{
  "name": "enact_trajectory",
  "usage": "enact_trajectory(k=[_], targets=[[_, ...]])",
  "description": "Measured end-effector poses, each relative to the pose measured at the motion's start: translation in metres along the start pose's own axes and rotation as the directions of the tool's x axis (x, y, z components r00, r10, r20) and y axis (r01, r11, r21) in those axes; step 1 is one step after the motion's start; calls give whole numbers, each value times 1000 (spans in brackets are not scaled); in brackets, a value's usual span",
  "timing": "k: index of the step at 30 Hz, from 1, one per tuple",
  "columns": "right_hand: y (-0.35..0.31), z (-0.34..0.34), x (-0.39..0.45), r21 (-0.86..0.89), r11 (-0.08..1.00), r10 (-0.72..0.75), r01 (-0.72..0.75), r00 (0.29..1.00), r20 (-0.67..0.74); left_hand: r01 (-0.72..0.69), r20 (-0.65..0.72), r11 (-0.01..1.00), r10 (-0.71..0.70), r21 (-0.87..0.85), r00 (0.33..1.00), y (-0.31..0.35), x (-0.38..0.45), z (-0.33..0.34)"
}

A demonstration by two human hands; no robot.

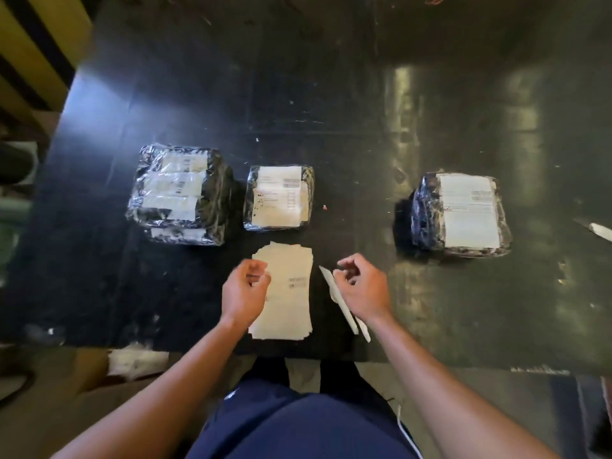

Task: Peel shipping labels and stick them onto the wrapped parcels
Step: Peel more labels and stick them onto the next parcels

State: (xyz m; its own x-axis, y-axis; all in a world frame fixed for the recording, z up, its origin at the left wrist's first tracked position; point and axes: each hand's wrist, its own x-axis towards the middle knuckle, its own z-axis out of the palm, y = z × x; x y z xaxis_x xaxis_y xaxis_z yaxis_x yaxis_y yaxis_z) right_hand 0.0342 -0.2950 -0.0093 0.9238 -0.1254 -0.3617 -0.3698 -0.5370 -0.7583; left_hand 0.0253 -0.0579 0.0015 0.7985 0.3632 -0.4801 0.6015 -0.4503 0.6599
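A stack of cream shipping labels (291, 293) lies near the table's front edge. My left hand (245, 288) hovers over its left side, fingers loosely curled, with nothing seen between them. My right hand (362, 286) is just right of the stack, fingers curled beside a white backing strip (341, 303); whether it grips the strip is unclear. Beyond the stack sits a wrapped parcel (278, 198) with a label on top. A pile of labelled parcels (180, 193) stands to its left. Another labelled parcel (460, 213) is at the right.
The black table (331, 94) stretches far back behind the parcels. Another white strip (601, 231) lies at the right edge. Crumpled white paper (137, 361) sits on the floor below the table's front edge, at the left.
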Motion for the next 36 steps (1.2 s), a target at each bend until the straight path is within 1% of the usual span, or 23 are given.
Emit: enact_trajectory(k=[2,3,6,8,12,14,17,20,24,26,28,30,31,33,36], targets=[[-4,26,-7,-43,996,80,-76,992,96,101,-47,995,-100,11,994,-26,0,-14],[-5,38,-9,-68,992,119,-111,984,132,140,-32,990,-139,9,990,-36,0,-18],[-7,63,-14,-107,975,210,-193,960,185,197,111,980,-198,22,974,-53,-1,-18],[-9,76,-15,-102,963,264,-249,948,175,188,164,981,-195,58,967,-59,-1,-15],[-9,86,-10,-28,919,394,-394,912,111,193,140,975,-208,113,968,-61,3,-11],[-5,88,-7,22,896,438,-443,891,118,191,164,974,-209,122,964,-60,5,-13],[-3,88,-4,55,878,464,-475,874,145,184,198,975,-206,122,958,-60,7,-14],[-2,82,-5,53,886,450,-461,881,146,183,210,976,-205,116,956,-59,8,-15],[-1,67,-8,105,904,408,-415,909,84,195,221,975,-216,111,951,-59,9,-16],[-6,54,-11,146,908,386,-392,920,71,173,188,978,-193,119,963,-56,9,-18],[-17,37,-15,243,894,360,-375,927,106,136,133,986,-147,92,980,-48,8,-24],[-32,18,-20,333,880,304,-340,940,155,101,115,995,-101,9,988,-34,6,-33],[-40,10,-23,351,882,269,-314,948,171,81,132,996,-75,-40,988,-24,4,-39],[-59,-2,-28,381,886,203,-265,960,195,48,197,990,-20,-135,980,-6,-1,-51],[-86,-13,-35,433,874,127,-222,963,238,57,326,951,47,-304,944,26,-12,-69]])
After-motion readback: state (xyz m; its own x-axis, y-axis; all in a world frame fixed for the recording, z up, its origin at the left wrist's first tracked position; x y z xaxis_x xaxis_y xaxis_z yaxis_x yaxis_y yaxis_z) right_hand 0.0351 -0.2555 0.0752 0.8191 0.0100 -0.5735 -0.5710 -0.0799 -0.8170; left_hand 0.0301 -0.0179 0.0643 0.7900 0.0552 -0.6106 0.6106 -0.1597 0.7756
